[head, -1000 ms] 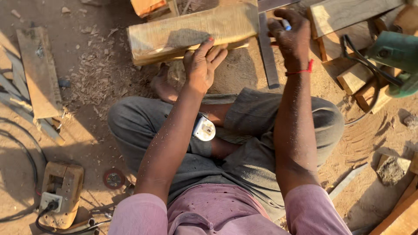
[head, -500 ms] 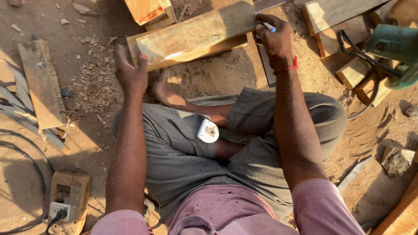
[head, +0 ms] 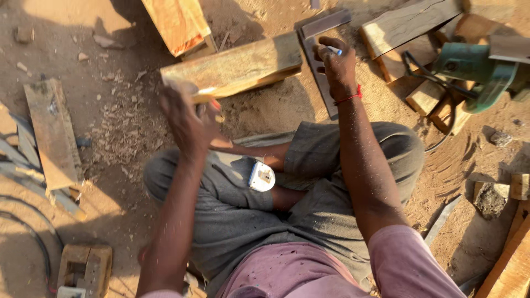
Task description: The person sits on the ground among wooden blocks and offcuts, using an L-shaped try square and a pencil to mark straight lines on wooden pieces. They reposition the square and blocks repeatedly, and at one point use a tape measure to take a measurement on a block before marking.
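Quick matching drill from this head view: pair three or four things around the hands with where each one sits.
Things:
1. wooden block
2. metal square
3. tape measure
4. green power tool

Places:
A. on the lap
B. far right, among offcuts
C. under the right hand, which holds a pen
D. on the ground by the left hand, at its near end

Pairs: 1-D, 2-C, 3-A, 4-B
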